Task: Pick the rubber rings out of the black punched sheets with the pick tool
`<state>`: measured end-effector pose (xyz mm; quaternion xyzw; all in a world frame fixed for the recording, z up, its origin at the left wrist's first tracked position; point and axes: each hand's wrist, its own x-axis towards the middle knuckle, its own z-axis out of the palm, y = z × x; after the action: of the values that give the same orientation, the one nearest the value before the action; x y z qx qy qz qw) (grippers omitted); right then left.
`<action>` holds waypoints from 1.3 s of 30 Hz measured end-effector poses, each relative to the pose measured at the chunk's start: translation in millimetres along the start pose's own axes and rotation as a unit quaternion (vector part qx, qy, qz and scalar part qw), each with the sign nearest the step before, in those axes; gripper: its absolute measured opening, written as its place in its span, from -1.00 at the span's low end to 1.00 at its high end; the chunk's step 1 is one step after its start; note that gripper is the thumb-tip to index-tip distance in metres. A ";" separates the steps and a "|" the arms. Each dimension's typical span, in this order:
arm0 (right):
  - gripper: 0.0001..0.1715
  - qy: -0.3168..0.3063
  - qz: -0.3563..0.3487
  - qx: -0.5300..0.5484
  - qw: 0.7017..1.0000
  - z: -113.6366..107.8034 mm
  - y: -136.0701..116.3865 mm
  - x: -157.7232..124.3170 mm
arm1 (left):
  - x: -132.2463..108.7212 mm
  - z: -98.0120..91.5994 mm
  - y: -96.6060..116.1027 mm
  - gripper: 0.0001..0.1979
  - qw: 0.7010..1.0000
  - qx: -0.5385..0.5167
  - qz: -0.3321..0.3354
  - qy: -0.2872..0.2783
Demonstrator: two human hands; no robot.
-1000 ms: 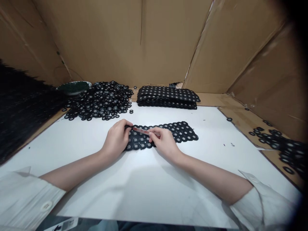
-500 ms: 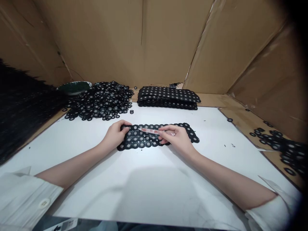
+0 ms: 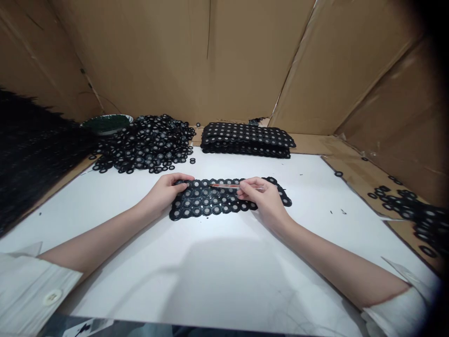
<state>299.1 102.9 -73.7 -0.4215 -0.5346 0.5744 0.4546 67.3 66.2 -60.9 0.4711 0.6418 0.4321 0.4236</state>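
A black sheet of joined rings with grey centres [image 3: 206,202] lies flat on the white table [image 3: 224,271] in front of me. My left hand [image 3: 167,191] rests on the sheet's left end, fingers curled over its edge and pressing it down. My right hand [image 3: 261,196] sits on the sheet's right part and pinches a thin clear stick with a reddish tint [image 3: 228,186]. The stick lies across the sheet's top row, pointing left.
A loose heap of black rings [image 3: 147,142] and a green dish [image 3: 105,124] lie at the back left. A stack of ring sheets [image 3: 247,139] lies at the back centre. More loose rings [image 3: 414,210] lie on cardboard at right. Cardboard walls enclose the table.
My right hand has slid rightward along the sheet with the stick. The sheet has been flattened and spread out. My left hand stays at the left end.
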 end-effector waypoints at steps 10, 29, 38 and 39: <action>-0.81 -0.017 -0.039 -0.067 0.997 3.4 -1.0 -3.9 | 0.0 2.6 -0.2 -0.73 0.990 0.126 0.053 0.021; -0.75 -0.182 -0.098 -0.181 0.962 10.6 2.1 -12.7 | -6.6 7.2 0.8 -0.79 0.972 0.200 0.126 0.005; -0.62 -0.178 -0.195 -0.401 0.877 21.0 4.1 -15.5 | -42.3 28.0 18.2 -0.78 0.950 0.242 0.196 0.028; -0.63 -0.177 -0.198 -0.410 0.873 22.5 3.5 -16.2 | -45.1 29.5 19.3 -0.78 0.949 0.241 0.199 0.027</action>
<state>280.8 81.8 -75.6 -0.3461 -0.8660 0.2668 0.2432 108.8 30.5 -44.3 0.6656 0.6312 0.3526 0.1851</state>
